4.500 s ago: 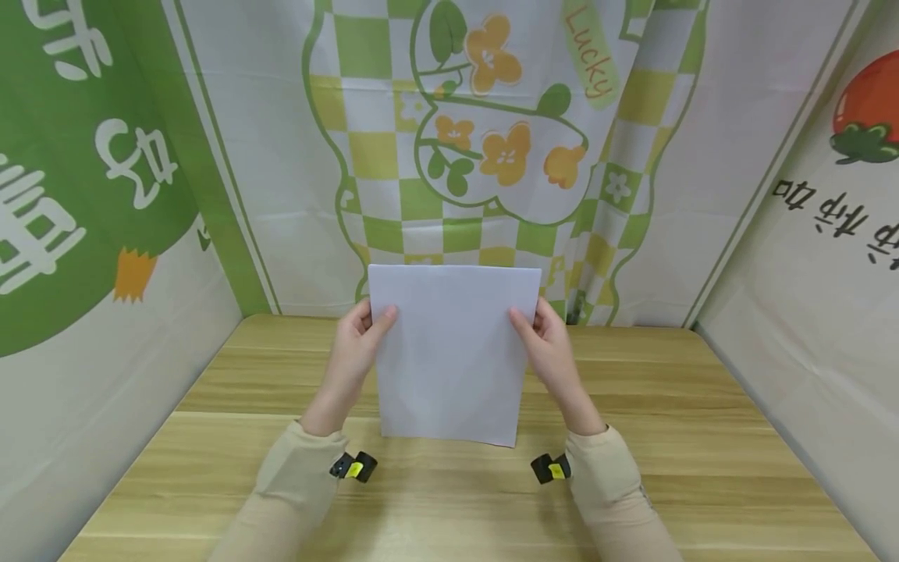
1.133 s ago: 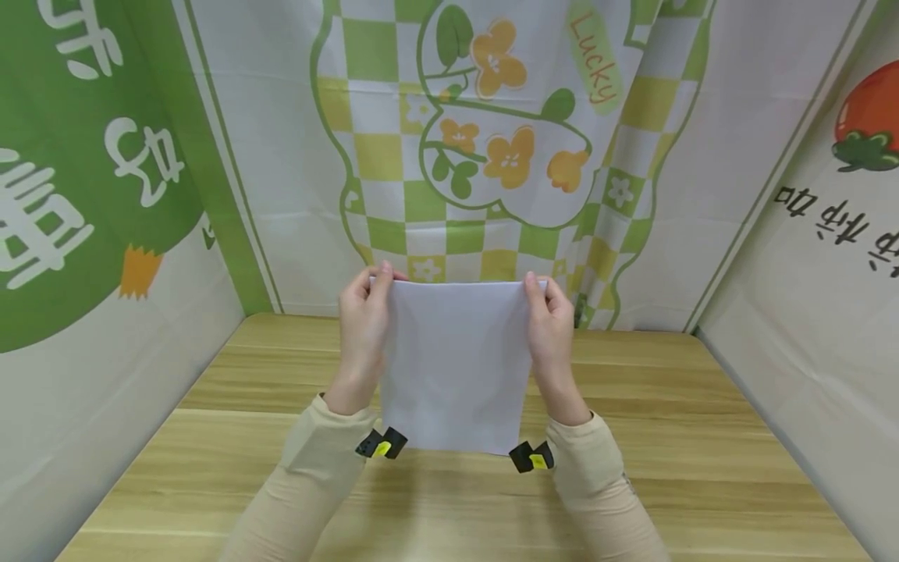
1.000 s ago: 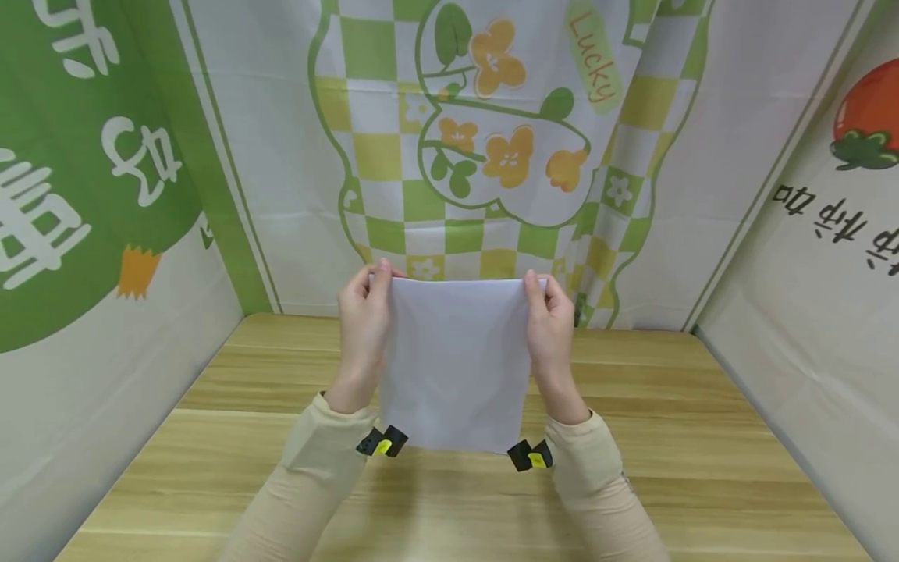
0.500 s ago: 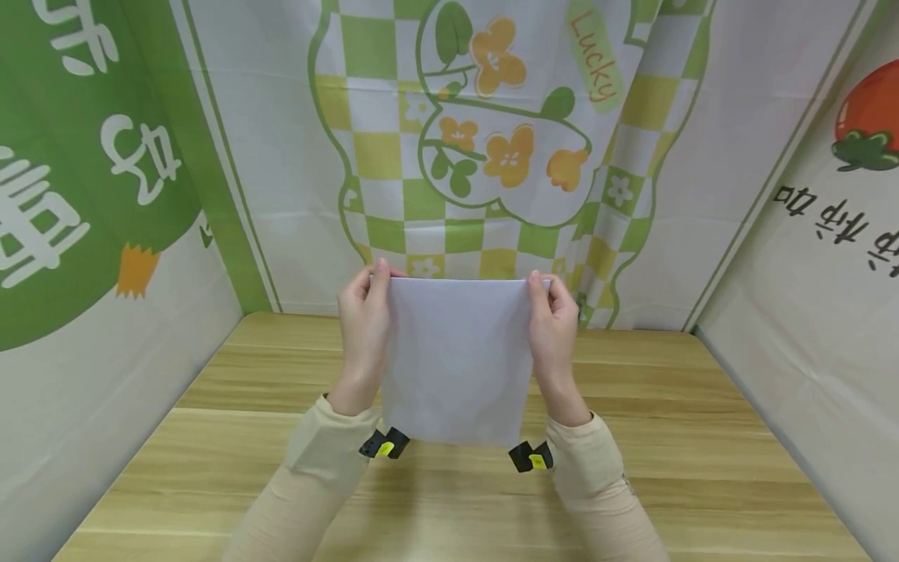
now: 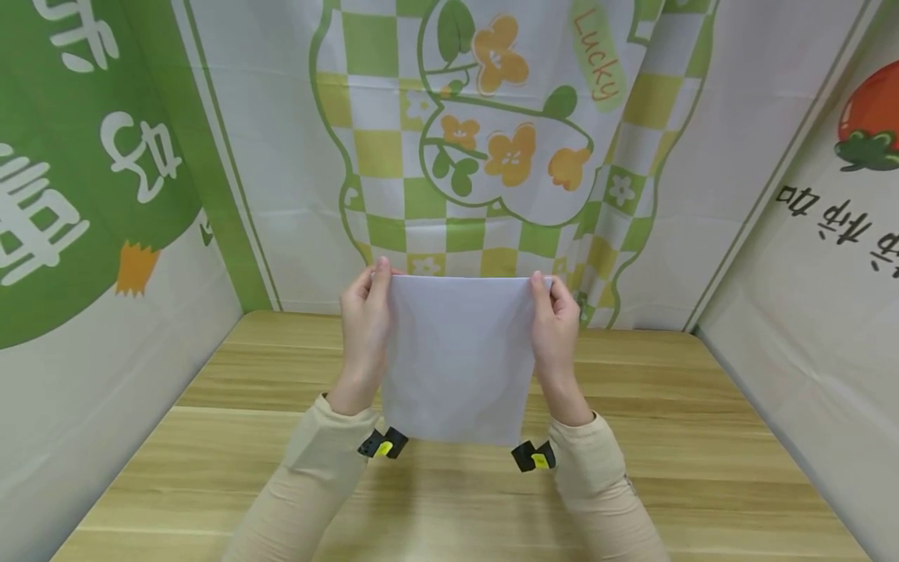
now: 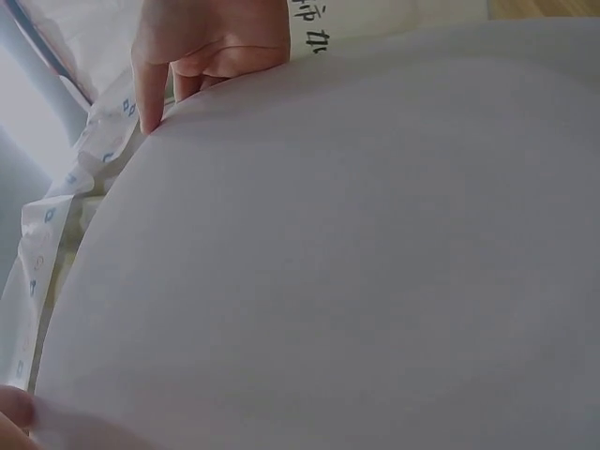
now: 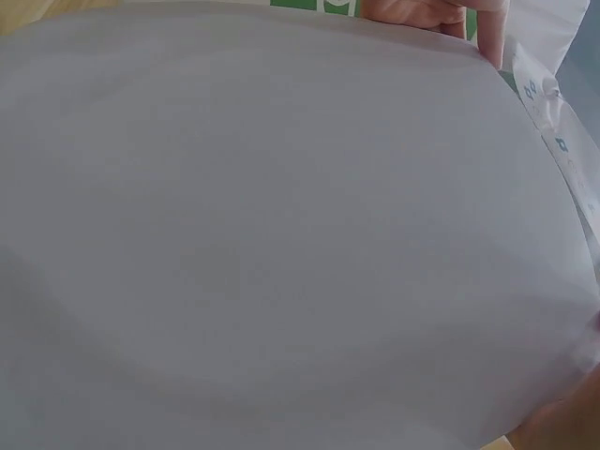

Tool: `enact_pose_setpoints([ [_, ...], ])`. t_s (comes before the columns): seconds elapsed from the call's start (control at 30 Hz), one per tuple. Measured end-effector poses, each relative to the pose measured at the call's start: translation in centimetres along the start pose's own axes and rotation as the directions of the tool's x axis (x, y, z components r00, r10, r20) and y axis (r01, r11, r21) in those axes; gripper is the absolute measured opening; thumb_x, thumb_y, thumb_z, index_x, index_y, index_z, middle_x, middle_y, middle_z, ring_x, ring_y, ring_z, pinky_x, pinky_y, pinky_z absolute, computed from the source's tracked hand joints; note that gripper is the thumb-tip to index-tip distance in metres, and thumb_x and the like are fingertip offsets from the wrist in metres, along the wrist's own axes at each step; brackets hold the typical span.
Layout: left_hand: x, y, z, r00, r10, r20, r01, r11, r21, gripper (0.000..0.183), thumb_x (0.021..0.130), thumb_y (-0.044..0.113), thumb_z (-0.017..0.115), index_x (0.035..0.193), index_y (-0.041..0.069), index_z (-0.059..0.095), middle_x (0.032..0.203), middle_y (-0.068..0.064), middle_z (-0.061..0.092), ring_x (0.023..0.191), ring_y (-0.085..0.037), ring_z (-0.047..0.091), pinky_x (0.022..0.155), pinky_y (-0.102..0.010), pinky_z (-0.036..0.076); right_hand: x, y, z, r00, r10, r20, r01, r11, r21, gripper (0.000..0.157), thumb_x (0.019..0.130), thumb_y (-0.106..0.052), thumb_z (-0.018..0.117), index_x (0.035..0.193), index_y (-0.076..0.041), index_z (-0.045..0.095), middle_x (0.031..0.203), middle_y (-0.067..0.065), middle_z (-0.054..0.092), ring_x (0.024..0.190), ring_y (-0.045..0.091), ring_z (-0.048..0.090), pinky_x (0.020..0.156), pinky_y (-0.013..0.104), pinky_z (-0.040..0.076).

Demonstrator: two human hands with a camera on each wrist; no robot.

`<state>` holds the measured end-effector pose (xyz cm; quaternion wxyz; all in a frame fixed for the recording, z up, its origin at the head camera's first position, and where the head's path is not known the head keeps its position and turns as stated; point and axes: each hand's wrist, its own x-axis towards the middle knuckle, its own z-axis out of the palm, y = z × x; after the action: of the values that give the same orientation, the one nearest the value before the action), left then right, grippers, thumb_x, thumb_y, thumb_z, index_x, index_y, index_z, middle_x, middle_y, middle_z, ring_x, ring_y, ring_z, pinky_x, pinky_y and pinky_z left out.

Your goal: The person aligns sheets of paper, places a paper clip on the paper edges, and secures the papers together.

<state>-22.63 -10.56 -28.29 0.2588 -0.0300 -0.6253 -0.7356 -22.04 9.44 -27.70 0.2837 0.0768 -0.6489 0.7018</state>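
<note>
Between my two hands a white sheet of paper (image 5: 458, 359) is held up, blank on the side facing me. My left hand (image 5: 364, 328) pinches its upper left corner, thumb on the near side. At the upper right corner my right hand (image 5: 554, 332) pinches it the same way. The paper (image 6: 347, 244) fills most of the left wrist view, with the right hand (image 6: 216, 42) at its far edge. In the right wrist view the paper (image 7: 281, 225) hides nearly everything; the left hand (image 7: 431, 14) shows at the top. Fingers behind the sheet are mostly hidden.
A wooden table (image 5: 449, 507) lies below the paper. Behind it hangs a checkered, flowered curtain (image 5: 379, 156). Printed cloth walls stand at the left (image 5: 63, 195) and right (image 5: 808, 312). Each sleeve carries a small black wrist device (image 5: 382, 443).
Both hands have moved from the paper's sides up to its top corners since the earliest frame, and the sheet sits slightly lower at its top. Over the last second little differs.
</note>
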Motion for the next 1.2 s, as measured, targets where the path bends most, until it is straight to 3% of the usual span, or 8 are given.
enact_pose_setpoints([
  [0.23,-0.1,0.2,0.3,1.0,-0.001,0.018,0.001,1.0,-0.019,0.034,0.098,0.034,0.049,0.085,0.006,0.064,0.087,0.0,0.061,0.094,-0.016,0.053,0.086,-0.027,0.04,0.2,0.5,0.2,1.0,-0.013,-0.002,0.013,1.0,-0.008,0.027,0.099,-0.016,0.05,0.081,0.005,0.053,0.064,-0.006,0.038,0.063,0.006,0.035,0.058,0.018,0.028],
  [0.43,0.0,0.1,0.5,1.0,0.011,-0.018,-0.011,0.999,0.031,0.038,0.097,0.038,0.05,0.084,0.005,0.063,0.08,0.0,0.055,0.08,-0.014,0.05,0.07,-0.023,0.041,0.9,2.6,0.2,0.999,-0.044,-0.021,0.043,0.999,-0.03,0.03,0.098,-0.024,0.053,0.091,0.004,0.061,0.063,-0.008,0.042,0.059,0.006,0.036,0.054,0.019,0.028],
  [0.67,0.1,0.2,0.3,0.998,0.053,-0.045,-0.051,0.997,0.051,0.039,0.095,0.04,0.053,0.083,0.004,0.063,0.07,0.002,0.051,0.069,-0.012,0.046,0.06,-0.02,0.036,0.6,0.8,0.0,0.999,-0.048,-0.016,0.047,0.999,-0.022,0.027,0.098,-0.014,0.051,0.094,0.012,0.06,0.061,-0.005,0.043,0.055,0.003,0.033,0.051,0.018,0.026],
  [0.8,0.1,0.2,0.3,0.996,0.074,-0.043,-0.071,0.996,0.055,0.039,0.095,0.04,0.053,0.084,0.004,0.063,0.073,0.002,0.053,0.071,-0.012,0.046,0.063,-0.021,0.037,0.2,-0.6,0.0,0.999,-0.05,-0.021,0.049,0.998,-0.042,0.026,0.098,-0.011,0.05,0.094,0.013,0.059,0.061,-0.006,0.045,0.053,0.002,0.032,0.051,0.017,0.027],
  [1.0,0.1,-0.2,0.3,0.998,0.062,-0.023,-0.061,0.997,0.056,0.043,0.096,0.043,0.05,0.089,0.003,0.064,0.082,0.001,0.058,0.081,-0.013,0.05,0.072,-0.024,0.04,0.1,-0.4,-0.1,0.999,-0.02,-0.027,0.018,0.998,-0.061,0.025,0.099,-0.014,0.049,0.088,0.007,0.055,0.06,-0.006,0.032,0.054,0.004,0.028,0.052,0.017,0.024],
  [1.2,0.0,-0.8,0.0,0.999,0.047,0.003,-0.047,0.997,0.064,0.042,0.094,0.047,0.051,0.077,0.008,0.054,0.066,0.004,0.039,0.066,-0.011,0.038,0.059,-0.022,0.031,0.8,1.7,-0.4,1.0,-0.004,-0.026,0.003,0.999,-0.046,0.022,0.099,-0.017,0.05,0.087,0.0,0.056,0.06,-0.006,0.03,0.055,0.005,0.029,0.052,0.018,0.023],
])
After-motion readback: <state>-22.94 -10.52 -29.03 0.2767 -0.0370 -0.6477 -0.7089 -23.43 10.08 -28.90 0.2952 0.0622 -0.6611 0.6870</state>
